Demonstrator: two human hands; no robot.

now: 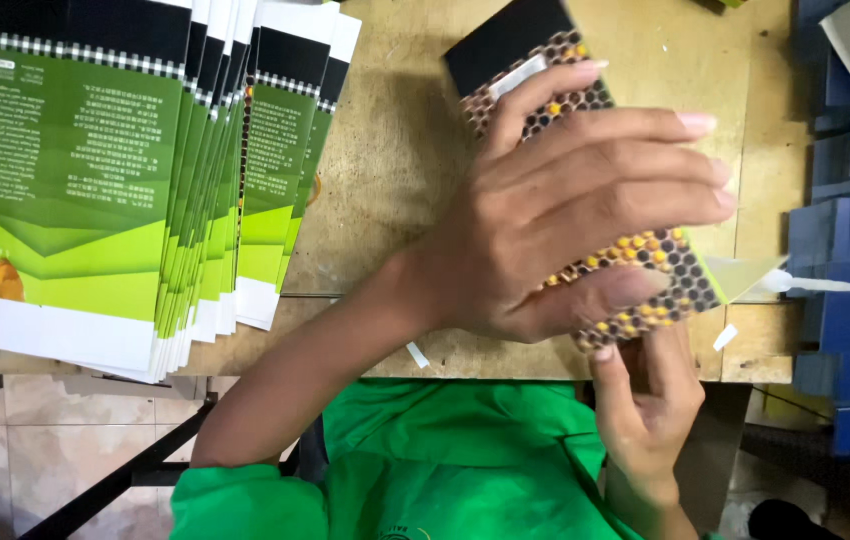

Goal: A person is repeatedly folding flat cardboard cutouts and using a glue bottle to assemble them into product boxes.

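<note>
I see the flat carton, black with a honeycomb print, lying on the wooden table, its long axis running from upper left to lower right. My left hand lies spread flat on top, pressing it down. My right hand is below, fingers pinching the carton's near lower edge. A fanned stack of green sheets lies well apart, left.

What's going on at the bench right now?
A person in a green shirt presses the left hand flat on a honeycomb-printed carton blank on the wooden table, while the right hand works its near edge. A fanned stack of green printed carton blanks lies beside them.
</note>
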